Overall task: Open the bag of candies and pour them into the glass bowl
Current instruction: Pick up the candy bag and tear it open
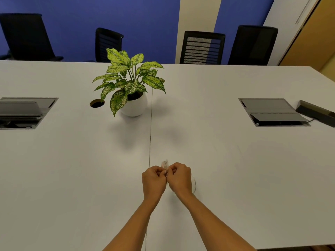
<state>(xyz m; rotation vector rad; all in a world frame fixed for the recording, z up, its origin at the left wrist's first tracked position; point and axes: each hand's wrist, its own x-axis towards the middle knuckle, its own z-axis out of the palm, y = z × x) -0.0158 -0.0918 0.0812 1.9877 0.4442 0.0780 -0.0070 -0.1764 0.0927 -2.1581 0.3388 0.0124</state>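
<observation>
Head view: left hand (153,180) and right hand (180,179) together above the white tabletop (235,169), each grip pinched on the small candy bag (164,163). Glass bowl (194,183) rim just visible beneath the right hand. Potted plant (131,84) well beyond.

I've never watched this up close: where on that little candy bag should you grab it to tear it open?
At its top edge, from both sides. The candy bag pokes up between the left hand and right hand, both pinching it just below the tip, above the glass bowl. The thin upright edge probably suits opposing pinches.
</observation>
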